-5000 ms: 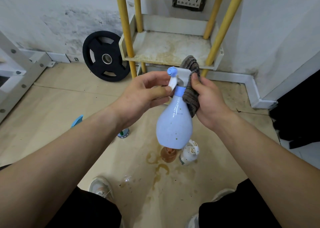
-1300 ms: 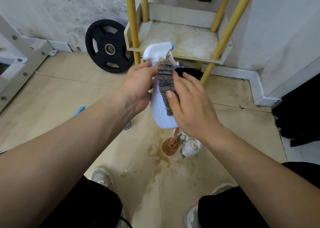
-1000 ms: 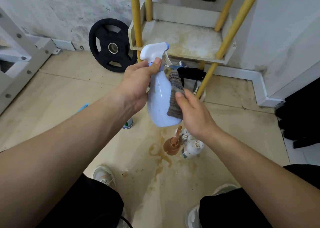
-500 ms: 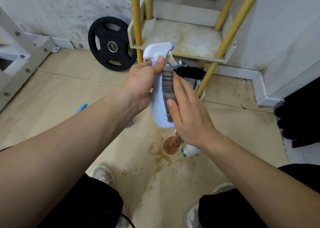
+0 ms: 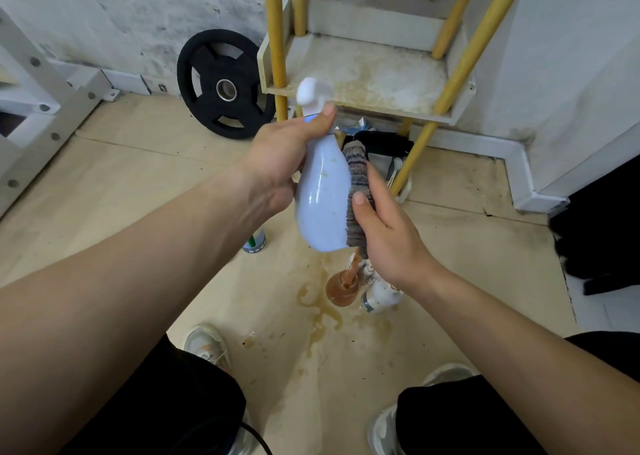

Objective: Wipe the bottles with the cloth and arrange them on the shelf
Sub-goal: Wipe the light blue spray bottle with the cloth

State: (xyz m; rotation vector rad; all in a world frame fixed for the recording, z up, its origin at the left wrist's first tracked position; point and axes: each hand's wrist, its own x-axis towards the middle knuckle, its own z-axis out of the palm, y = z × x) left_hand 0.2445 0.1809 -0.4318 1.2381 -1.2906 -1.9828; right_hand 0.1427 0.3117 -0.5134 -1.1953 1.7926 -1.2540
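A: Left hand [image 5: 280,164]?
B: Wrapped round the neck of the sprayer [image 5: 322,198], held tilted above the floor.
A: Right hand [image 5: 388,236]?
B: Gripping the cloth [image 5: 356,184], thumb pressing it to the sprayer's side.
A: Underneath?
B: Brown bottle [image 5: 341,290] and white bottle [image 5: 379,295] side by side, partly hidden by the right wrist; can [image 5: 254,241] behind the left arm.
A: Beyond?
B: Stained shelf [image 5: 374,74]; plate [image 5: 221,84] against the wall.

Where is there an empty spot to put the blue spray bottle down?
The stained white shelf board between the four yellow poles is bare. So is the tan floor beside the black weight plate. Crowded: under the shelf, and around the brown bottle and white bottle standing together.
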